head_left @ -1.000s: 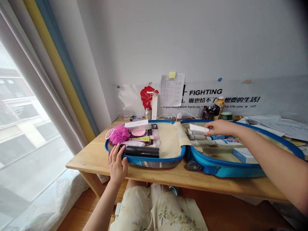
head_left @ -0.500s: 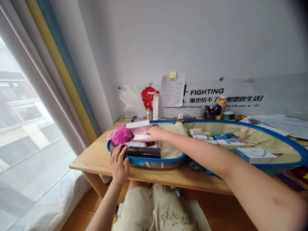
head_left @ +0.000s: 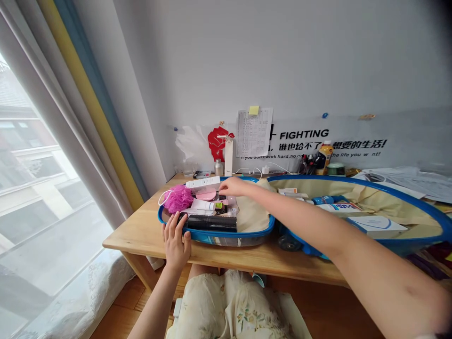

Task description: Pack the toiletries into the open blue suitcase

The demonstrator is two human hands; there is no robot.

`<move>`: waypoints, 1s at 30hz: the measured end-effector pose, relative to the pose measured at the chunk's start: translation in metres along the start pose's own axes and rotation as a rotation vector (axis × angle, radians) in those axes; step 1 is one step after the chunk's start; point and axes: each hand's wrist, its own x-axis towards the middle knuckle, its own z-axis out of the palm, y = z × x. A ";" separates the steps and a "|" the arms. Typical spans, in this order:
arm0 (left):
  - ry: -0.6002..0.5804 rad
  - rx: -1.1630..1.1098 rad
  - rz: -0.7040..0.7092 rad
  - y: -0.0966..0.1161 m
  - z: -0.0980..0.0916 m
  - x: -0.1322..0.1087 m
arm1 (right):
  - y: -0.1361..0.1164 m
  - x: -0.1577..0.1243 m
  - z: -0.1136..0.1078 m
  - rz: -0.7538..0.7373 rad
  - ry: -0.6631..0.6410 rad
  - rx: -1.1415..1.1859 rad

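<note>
My left hand [head_left: 176, 242] rests at the near left rim of an open blue-edged suitcase [head_left: 226, 239], fingers apart, fingertips next to a black cylindrical case [head_left: 212, 222]. My right hand [head_left: 233, 187] reaches over the far part of this half, fingertips drawn together by the end of a white box [head_left: 203, 184]; what they hold, if anything, is hidden. In front of it lie a pink round item [head_left: 205, 196], a white tube [head_left: 203, 205] and small packets. A purple bath puff [head_left: 178, 198] sits at the left end.
The suitcase's other half, at right, holds a toothpaste box [head_left: 341, 207], a blue bottle [head_left: 323, 200] and a white-blue box [head_left: 377, 226]. Behind stand a yellow-labelled bottle [head_left: 324, 157], pens [head_left: 308, 165] and a power strip [head_left: 250, 173]. Curtains [head_left: 88, 117] hang at left.
My right hand has let go of the white tube, which now lies on the pile, and has shifted slightly back and right. My left hand has stayed in place.
</note>
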 end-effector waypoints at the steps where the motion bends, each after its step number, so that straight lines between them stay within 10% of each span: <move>1: -0.002 -0.003 -0.001 0.000 0.000 0.000 | 0.018 -0.007 -0.011 0.035 0.020 0.018; 6: -0.001 -0.011 -0.006 0.000 0.000 -0.001 | 0.128 -0.066 -0.052 0.244 0.034 0.041; 12: 0.004 -0.011 0.002 -0.001 0.000 0.000 | 0.214 -0.131 -0.029 0.350 -0.072 -0.015; 30: 0.009 0.002 0.012 -0.001 -0.001 0.001 | 0.223 -0.128 0.007 0.342 -0.124 -0.160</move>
